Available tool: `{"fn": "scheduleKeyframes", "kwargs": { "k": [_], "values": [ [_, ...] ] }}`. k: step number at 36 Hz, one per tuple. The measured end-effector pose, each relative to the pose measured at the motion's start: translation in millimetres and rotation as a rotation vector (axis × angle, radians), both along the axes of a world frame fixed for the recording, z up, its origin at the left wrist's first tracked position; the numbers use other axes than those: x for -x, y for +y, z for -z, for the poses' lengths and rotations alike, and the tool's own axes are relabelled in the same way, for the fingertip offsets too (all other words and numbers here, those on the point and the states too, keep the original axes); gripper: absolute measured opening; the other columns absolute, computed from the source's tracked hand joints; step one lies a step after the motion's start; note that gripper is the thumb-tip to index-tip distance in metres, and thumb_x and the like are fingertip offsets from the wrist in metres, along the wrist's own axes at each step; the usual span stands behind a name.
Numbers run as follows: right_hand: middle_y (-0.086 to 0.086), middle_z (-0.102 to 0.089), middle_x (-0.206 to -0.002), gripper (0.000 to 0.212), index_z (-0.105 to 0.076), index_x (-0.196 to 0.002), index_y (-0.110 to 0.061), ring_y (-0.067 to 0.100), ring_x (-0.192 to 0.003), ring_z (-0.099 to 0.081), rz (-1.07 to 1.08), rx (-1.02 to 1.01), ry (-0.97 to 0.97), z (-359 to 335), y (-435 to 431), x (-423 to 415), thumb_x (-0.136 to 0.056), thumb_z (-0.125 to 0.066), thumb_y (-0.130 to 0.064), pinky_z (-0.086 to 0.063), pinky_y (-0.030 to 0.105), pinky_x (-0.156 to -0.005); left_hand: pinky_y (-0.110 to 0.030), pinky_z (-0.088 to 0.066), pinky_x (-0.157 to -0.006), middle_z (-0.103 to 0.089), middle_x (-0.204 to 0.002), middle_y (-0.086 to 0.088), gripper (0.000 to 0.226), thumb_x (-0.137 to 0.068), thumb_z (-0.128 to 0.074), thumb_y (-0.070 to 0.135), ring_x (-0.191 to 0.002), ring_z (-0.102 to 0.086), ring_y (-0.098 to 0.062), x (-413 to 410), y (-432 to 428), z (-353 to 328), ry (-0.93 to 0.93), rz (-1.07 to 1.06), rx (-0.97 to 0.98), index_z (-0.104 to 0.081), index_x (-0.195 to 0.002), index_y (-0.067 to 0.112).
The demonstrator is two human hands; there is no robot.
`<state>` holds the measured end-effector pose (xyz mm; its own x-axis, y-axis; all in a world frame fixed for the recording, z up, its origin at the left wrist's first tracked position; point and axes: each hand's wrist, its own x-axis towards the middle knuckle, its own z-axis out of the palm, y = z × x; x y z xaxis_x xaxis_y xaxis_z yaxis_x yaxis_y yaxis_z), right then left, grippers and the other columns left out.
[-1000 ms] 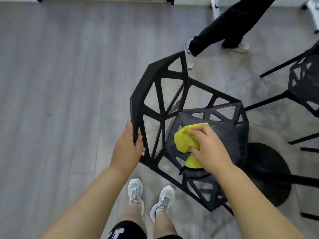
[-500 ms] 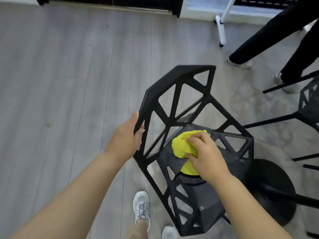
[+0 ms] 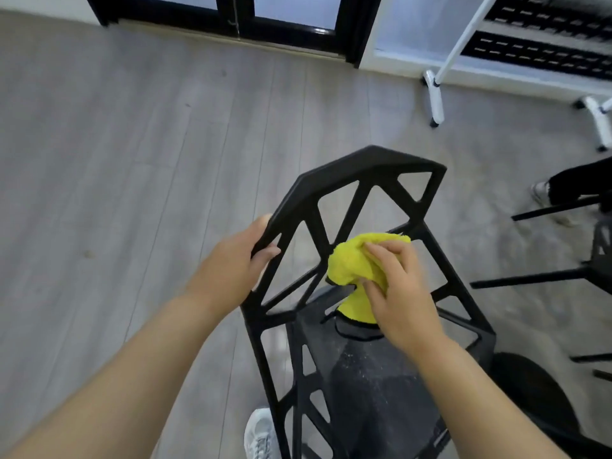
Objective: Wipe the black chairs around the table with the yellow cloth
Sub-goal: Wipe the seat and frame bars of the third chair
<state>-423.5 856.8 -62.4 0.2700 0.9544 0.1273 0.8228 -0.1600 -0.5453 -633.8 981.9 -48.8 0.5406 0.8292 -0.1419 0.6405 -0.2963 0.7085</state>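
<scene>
A black chair (image 3: 371,167) with an open triangular lattice back stands right in front of me, its dusty seat (image 3: 374,392) below. My left hand (image 3: 231,266) grips the left edge of the backrest, thumb on the near side. My right hand (image 3: 400,289) holds a bunched yellow cloth (image 3: 351,266) against the lower bars of the backrest, just above the seat. Part of the cloth hangs down behind my fingers.
A second black chair (image 3: 596,273) shows at the right edge, with thin black legs reaching left. Another person's dark trouser leg and shoe (image 3: 543,192) are beside it. A white rack foot (image 3: 433,94) stands at the back right. A round black base (image 3: 536,402) lies lower right.
The cloth and my right hand rose from the seat to the backrest's lower bars. The view tilted up toward the window. The other person's legs shifted to the right edge.
</scene>
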Motion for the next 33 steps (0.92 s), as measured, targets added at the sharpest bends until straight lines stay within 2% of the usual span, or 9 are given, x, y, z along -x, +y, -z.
{"fn": "scheduleKeyframes", "kwargs": {
  "k": [3, 7, 11, 16, 20, 23, 25, 29, 33],
  "values": [
    [0.000, -0.038, -0.126, 0.050, -0.050, -0.130, -0.007, 0.011, -0.116, -0.038, 0.017, -0.112, 0.005, -7, 23, 0, -0.084, -0.067, -0.002, -0.034, 0.022, -0.100, -0.009, -0.036, -0.063, -0.050, -0.075, 0.015, 0.029, -0.098, -0.042, 0.029, -0.076, -0.051, 0.003, 8, -10, 4, -0.049, -0.049, -0.078, -0.052, -0.125, 0.029],
    [0.011, -0.041, -0.126, 0.042, -0.053, -0.127, -0.003, 0.016, -0.119, -0.037, -0.001, -0.260, -0.006, -17, 60, -2, -0.086, -0.063, -0.008, -0.023, 0.011, -0.106, 0.000, -0.034, -0.071, -0.053, -0.081, 0.010, 0.026, -0.094, -0.050, 0.025, -0.084, -0.048, 0.005, 21, -24, 10, -0.101, -0.201, -0.147, -0.064, -0.117, 0.022],
    [0.016, -0.044, -0.125, 0.037, -0.058, -0.122, -0.004, 0.024, -0.118, -0.040, -0.059, -0.302, -0.009, -16, 97, -1, -0.087, -0.063, -0.012, -0.021, 0.011, -0.104, -0.003, -0.035, -0.069, -0.053, -0.070, 0.014, 0.021, -0.091, -0.058, 0.025, -0.078, -0.051, 0.003, 22, -30, 11, -0.106, -0.305, -0.160, -0.069, -0.109, 0.026],
    [0.016, -0.044, -0.125, 0.030, -0.060, -0.114, -0.005, 0.023, -0.109, -0.038, -0.052, -0.313, 0.046, 0, 114, 8, -0.085, -0.064, -0.011, -0.017, 0.000, -0.095, -0.003, -0.037, -0.070, -0.063, -0.076, 0.016, 0.020, -0.089, -0.060, 0.025, -0.080, -0.055, 0.004, 14, -35, 13, -0.194, -0.460, -0.113, -0.072, -0.105, 0.028],
    [0.015, -0.040, -0.126, 0.030, -0.056, -0.112, -0.008, 0.026, -0.109, -0.037, -0.070, -0.301, 0.100, 14, 106, 23, -0.084, -0.064, -0.002, -0.022, 0.005, -0.093, -0.002, -0.038, -0.071, -0.065, -0.076, 0.018, 0.019, -0.091, -0.058, 0.022, -0.081, -0.058, 0.002, 10, -42, 16, -0.280, -0.552, -0.054, -0.071, -0.100, 0.033],
    [0.014, -0.041, -0.125, 0.037, -0.046, -0.111, -0.023, 0.031, -0.113, -0.040, -0.148, -0.311, 0.109, 28, 93, 39, -0.083, -0.062, -0.006, -0.033, 0.024, -0.094, -0.006, -0.043, -0.078, -0.068, -0.084, 0.023, 0.025, -0.092, -0.057, 0.018, -0.087, -0.061, 0.004, 10, -46, 16, -0.364, -0.598, 0.012, -0.069, -0.095, 0.040],
    [0.013, -0.041, -0.125, 0.035, -0.041, -0.108, -0.027, 0.032, -0.111, -0.041, -0.212, -0.290, 0.162, 38, 84, 50, -0.082, -0.056, -0.009, -0.037, 0.030, -0.090, -0.019, -0.048, -0.087, -0.070, -0.088, 0.019, 0.027, -0.093, -0.055, 0.015, -0.091, -0.063, 0.000, 13, -48, 17, -0.424, -0.623, 0.068, -0.070, -0.096, 0.037],
    [0.005, -0.035, -0.124, 0.037, -0.044, -0.110, -0.018, 0.035, -0.100, -0.045, -0.361, -0.342, 0.028, 52, 71, 61, -0.079, -0.060, -0.005, -0.041, 0.029, -0.080, -0.035, -0.049, -0.095, -0.072, -0.093, 0.011, 0.024, -0.094, -0.054, 0.011, -0.096, -0.066, -0.006, 18, -50, 15, -0.468, -0.628, 0.148, -0.072, -0.101, 0.026],
    [0.001, -0.035, -0.122, 0.028, -0.046, -0.113, -0.021, 0.029, -0.105, -0.042, -0.331, -0.435, 0.122, 40, 75, 61, -0.086, -0.050, -0.015, -0.028, 0.012, -0.096, -0.033, -0.049, -0.095, -0.071, -0.093, 0.014, 0.023, -0.093, -0.056, 0.014, -0.095, -0.065, -0.006, 20, -48, 15, -0.433, -0.617, 0.165, -0.072, -0.096, 0.031]
  ]
}}
